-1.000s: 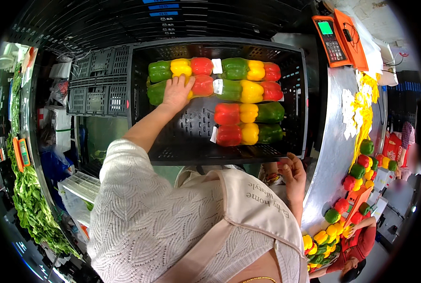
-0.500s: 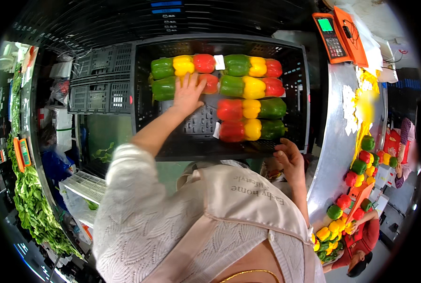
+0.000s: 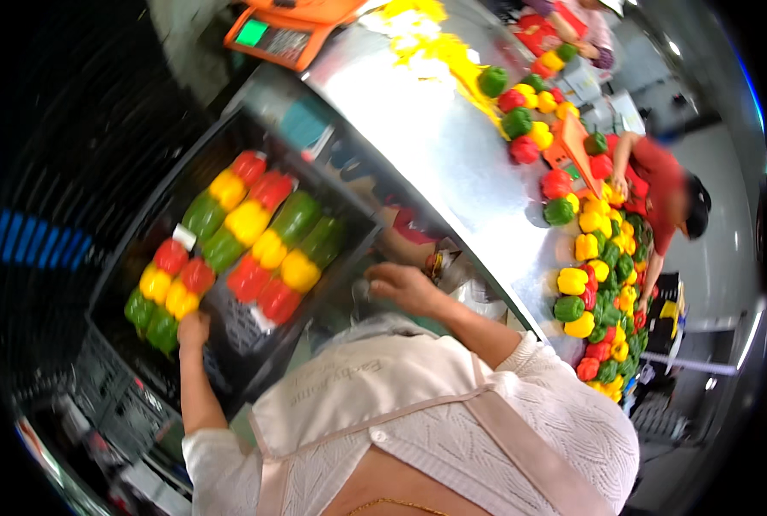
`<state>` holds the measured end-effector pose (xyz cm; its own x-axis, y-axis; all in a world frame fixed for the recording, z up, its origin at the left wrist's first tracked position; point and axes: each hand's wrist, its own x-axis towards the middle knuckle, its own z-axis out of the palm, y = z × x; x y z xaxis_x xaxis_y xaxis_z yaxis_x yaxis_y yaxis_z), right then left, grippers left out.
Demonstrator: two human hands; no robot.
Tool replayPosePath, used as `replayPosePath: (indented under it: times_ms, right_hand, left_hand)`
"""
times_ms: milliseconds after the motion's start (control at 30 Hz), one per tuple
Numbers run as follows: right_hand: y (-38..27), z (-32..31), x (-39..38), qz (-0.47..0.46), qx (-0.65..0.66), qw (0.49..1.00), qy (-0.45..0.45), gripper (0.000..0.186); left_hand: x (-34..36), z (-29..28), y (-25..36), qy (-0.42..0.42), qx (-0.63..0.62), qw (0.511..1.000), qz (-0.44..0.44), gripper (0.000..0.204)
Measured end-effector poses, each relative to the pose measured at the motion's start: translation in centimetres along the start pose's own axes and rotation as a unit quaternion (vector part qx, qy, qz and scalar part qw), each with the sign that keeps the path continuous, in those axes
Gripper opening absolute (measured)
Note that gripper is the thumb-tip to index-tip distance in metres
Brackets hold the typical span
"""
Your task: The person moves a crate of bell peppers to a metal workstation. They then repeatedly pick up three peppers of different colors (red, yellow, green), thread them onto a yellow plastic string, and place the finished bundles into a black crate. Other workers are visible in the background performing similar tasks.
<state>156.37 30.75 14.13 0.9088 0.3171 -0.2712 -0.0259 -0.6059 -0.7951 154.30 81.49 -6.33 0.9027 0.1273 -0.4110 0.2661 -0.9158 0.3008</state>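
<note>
A black crate [image 3: 237,320] holds several three-pepper rows of red, yellow and green bell peppers [image 3: 248,224], with white labels showing beside some. My left hand [image 3: 193,331] is inside the crate at its near left, by the end of a row, next to a yellow pepper [image 3: 181,301] and a green pepper [image 3: 162,329]. Its fingers are too foreshortened to tell their pose. Over the crate's right side, my right hand [image 3: 401,288] hangs apart from the peppers with its fingers stretched out and nothing in them.
To the right runs a metal table [image 3: 452,172] bearing an orange scale [image 3: 272,39], yellow material [image 3: 435,52] and many loose bell peppers [image 3: 585,249]. A person in red [image 3: 659,193] works along its far side, another person [image 3: 577,30] beyond. Black crates [image 3: 113,387] stand at left.
The view has swung to the right, so the crate now sits at left and more of the metal table shows. My left hand has shifted from atop a pepper row to the row's near end.
</note>
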Motion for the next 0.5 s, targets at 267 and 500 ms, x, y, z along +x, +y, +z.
replayPosePath:
  times_ms: [267, 500]
  right_hand:
    - [9.8, 3.7, -8.6, 0.152, 0.041, 0.987, -0.016, 0.037]
    - [21.3, -1.1, -21.0, 0.267, -0.161, 0.947, -0.080, 0.035]
  left_hand:
    - [-3.8, -9.0, 15.7, 0.163, -0.153, 0.974, 0.019, 0.027]
    - [-6.5, -9.6, 37.5, 0.112, -0.405, 0.878, 0.231, 0.014]
